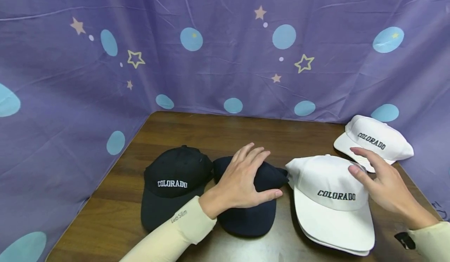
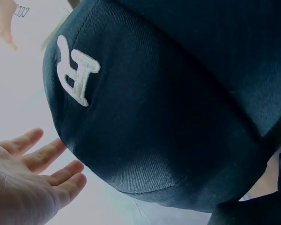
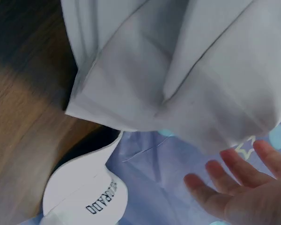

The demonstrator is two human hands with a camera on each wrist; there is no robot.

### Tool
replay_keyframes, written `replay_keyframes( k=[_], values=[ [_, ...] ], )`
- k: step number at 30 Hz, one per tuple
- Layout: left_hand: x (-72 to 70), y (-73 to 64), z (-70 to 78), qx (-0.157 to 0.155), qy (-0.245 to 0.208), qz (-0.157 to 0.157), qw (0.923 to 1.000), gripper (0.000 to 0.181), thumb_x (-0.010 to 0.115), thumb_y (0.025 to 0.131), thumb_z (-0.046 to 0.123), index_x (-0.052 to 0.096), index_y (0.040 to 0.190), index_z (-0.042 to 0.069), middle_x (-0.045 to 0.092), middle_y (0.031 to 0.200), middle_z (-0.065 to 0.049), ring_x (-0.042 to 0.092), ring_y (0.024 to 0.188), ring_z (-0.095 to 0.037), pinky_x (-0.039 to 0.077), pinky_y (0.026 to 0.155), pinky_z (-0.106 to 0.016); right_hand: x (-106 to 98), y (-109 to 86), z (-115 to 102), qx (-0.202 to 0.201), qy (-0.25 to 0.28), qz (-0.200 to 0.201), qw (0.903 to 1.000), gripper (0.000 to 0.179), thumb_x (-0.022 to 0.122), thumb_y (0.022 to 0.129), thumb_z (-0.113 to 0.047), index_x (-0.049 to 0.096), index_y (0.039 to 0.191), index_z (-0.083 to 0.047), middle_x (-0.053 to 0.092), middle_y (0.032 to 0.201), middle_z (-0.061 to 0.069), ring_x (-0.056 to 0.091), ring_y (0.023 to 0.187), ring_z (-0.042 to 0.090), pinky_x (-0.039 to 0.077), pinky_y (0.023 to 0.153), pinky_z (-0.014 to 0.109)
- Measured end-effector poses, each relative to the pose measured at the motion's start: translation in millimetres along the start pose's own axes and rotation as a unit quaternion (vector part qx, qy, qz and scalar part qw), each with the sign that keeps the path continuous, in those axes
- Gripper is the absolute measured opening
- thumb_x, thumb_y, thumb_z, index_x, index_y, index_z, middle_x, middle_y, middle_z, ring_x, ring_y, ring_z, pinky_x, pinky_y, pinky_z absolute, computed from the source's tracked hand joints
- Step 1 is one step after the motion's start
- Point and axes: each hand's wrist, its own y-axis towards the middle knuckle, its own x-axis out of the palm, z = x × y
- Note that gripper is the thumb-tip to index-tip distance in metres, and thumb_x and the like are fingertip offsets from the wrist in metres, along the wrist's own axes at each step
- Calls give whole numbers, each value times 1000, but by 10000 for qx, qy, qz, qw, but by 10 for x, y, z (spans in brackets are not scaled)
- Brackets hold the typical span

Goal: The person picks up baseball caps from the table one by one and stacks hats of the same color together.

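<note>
My left hand (image 1: 239, 180) is spread with straight fingers over a navy baseball cap (image 1: 247, 219), covering the cap's front. In the left wrist view a dark cap (image 2: 145, 108) with a white embroidered mark fills the middle, its edge close to the fingertips. Whether they touch it I cannot tell. At the right, my right hand (image 1: 384, 184) hovers by the side of a white COLORADO cap (image 1: 328, 176), fingers loosely extended, nothing held. Doubled brim edges show another white cap nested beneath. The right wrist view shows folded white cap fabric (image 3: 201, 84) above the fingers.
A black COLORADO cap (image 1: 175, 172) lies left of the navy one, nearly against it. Another white cap (image 1: 381, 139) sits at the table's back right corner. The brown wooden table (image 1: 225, 131) meets a purple patterned curtain (image 1: 225, 70) behind and at both sides.
</note>
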Motion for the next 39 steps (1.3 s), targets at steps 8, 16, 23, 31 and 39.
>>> replay_keyframes(
  k=[8, 16, 23, 31, 39],
  values=[
    [1, -9, -10, 12, 39, -6, 10000, 96, 59, 84, 79, 43, 155, 15, 43, 157, -2, 23, 153, -29, 23, 123, -50, -95, 132, 303, -3, 242, 486, 9985, 35, 44, 110, -19, 60, 138, -6, 49, 120, -44, 39, 109, -25, 27, 84, 4],
    [6, -2, 21, 67, 87, -51, 9999, 96, 59, 84, 80, 44, 154, 15, 44, 156, -2, 24, 152, -29, 23, 123, -50, -209, 253, 527, 1227, -450, 297, 9910, 50, 35, 112, -35, 51, 142, 1, 60, 134, 27, 49, 120, 56, 37, 93, 60],
    [22, 17, 56, 97, 117, -198, 9997, 96, 59, 85, 79, 42, 155, 16, 44, 156, -3, 24, 152, -29, 22, 123, -50, -291, 388, 726, 1782, -857, 424, 9793, 62, 38, 109, -44, 49, 138, 10, 55, 127, 40, 51, 112, 58, 37, 87, 65],
    [53, 61, 110, 206, 210, -214, 9993, 98, 59, 83, 80, 42, 155, 16, 43, 157, -3, 24, 152, -29, 21, 124, -49, -407, 549, 944, 2156, -1304, 170, 9676, 77, 39, 105, -50, 40, 138, 20, 46, 126, 49, 45, 111, 66, 38, 89, 70],
    [64, 78, 149, 243, 195, -225, 9993, 97, 59, 84, 80, 42, 156, 17, 42, 157, -3, 23, 153, -29, 21, 124, -48, -463, 700, 1168, 2618, -1669, -332, 9500, 95, 37, 103, -60, 21, 148, 22, 33, 135, 53, 34, 121, 70, 32, 100, 73]
  ],
)
